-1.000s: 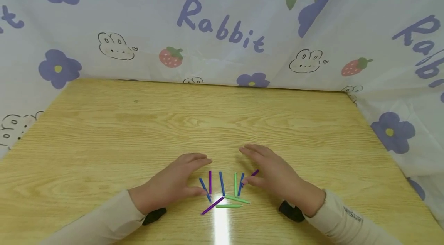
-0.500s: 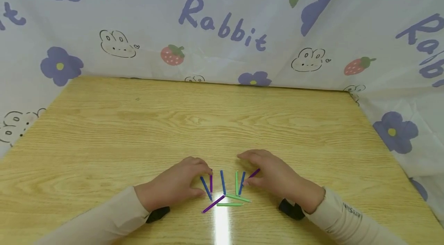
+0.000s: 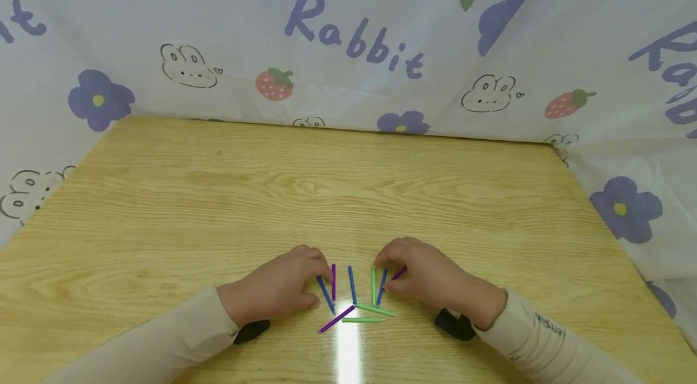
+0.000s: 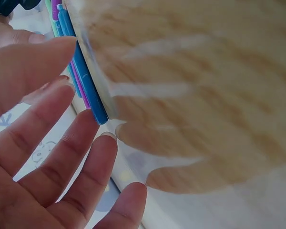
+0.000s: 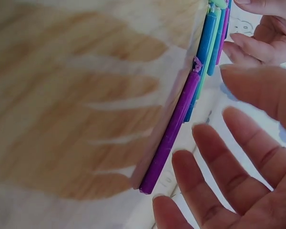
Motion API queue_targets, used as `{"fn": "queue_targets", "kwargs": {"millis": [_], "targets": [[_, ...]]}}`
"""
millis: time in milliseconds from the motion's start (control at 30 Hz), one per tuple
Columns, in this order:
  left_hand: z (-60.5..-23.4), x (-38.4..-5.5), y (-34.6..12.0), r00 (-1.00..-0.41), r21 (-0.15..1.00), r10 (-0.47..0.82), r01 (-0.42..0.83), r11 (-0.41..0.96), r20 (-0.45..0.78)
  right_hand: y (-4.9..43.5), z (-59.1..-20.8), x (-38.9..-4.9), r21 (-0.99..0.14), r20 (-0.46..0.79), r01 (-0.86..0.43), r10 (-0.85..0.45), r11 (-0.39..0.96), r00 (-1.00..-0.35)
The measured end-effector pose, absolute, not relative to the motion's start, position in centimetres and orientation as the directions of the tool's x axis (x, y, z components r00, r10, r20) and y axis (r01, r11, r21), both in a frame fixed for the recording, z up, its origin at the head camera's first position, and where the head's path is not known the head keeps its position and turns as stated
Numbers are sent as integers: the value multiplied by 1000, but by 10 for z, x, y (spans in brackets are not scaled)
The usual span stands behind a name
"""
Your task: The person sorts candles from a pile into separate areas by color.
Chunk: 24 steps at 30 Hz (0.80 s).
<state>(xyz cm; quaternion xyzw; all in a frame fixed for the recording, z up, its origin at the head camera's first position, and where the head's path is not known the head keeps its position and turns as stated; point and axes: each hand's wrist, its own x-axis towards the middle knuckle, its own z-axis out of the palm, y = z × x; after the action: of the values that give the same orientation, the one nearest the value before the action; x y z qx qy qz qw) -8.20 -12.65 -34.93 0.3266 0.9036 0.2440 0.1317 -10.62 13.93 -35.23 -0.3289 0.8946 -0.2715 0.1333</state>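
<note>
Several thin blue, purple and green sticks with narrow tips, like small candles, lie fanned on the table. My left hand (image 3: 278, 287) is loosely bent beside the leftmost blue stick (image 3: 325, 294); in the left wrist view its fingertips come close to a blue stick (image 4: 83, 69) without pinching it. Just right of that in the head view is an upright purple stick (image 3: 334, 281). My right hand (image 3: 430, 272) hovers over the right end, partly hiding a purple stick (image 3: 399, 274). Its fingers stay spread beside that purple stick in the right wrist view, holding nothing.
A slanted purple stick (image 3: 337, 318) and two green sticks, one lower green stick (image 3: 363, 320) lying flat, form the near side. The wood-grain table (image 3: 294, 190) meets a white printed cloth (image 3: 234, 21) behind and at both sides.
My left hand has come slightly right and its fingers have bent down by the sticks. The right hand's fingers have curled downward somewhat. The sticks keep their layout while the view shifts a little.
</note>
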Motion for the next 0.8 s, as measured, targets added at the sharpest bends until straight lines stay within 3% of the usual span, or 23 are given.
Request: {"fn": "queue_targets", "kwargs": {"millis": [400,800], "targets": [[-353,-85,-124,-726,498,683,566,656,-74,137,-357,-109,-498,-20,-644,-750,580,-661],[-352,-87,-122,-679,460,732,635,621,-50,132,-356,-108,-419,-50,-693,-777,586,-627]]}}
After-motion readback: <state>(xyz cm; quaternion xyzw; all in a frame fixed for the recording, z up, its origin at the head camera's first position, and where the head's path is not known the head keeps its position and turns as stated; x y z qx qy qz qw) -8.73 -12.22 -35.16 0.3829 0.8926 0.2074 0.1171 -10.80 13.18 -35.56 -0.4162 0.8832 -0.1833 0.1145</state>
